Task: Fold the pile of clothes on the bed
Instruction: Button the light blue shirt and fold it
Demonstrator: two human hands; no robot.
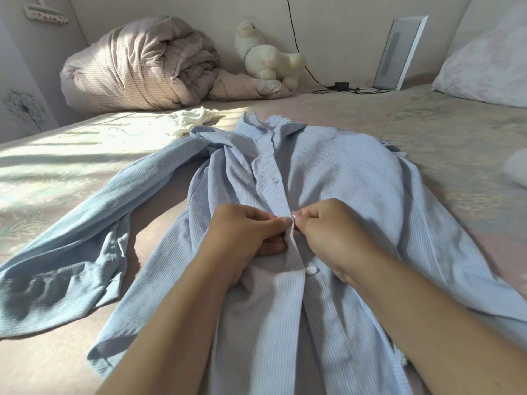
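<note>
Buttoning the blue striped shirt (328, 178) flat on the bed (427, 129), I have my left hand (245, 232) pinching the placket edge and my right hand (333, 229) pinching the facing edge, both sets of fingers curled tight and meeting at the centre line. Shirt's long axis runs straight away from me, collar (268, 124) far, hem near; the next loose button (311, 270) sits just below my hands, nearer the right one. White garment (191, 121) waits beyond the collar, left; no brands or readable writing anywhere.
</note>
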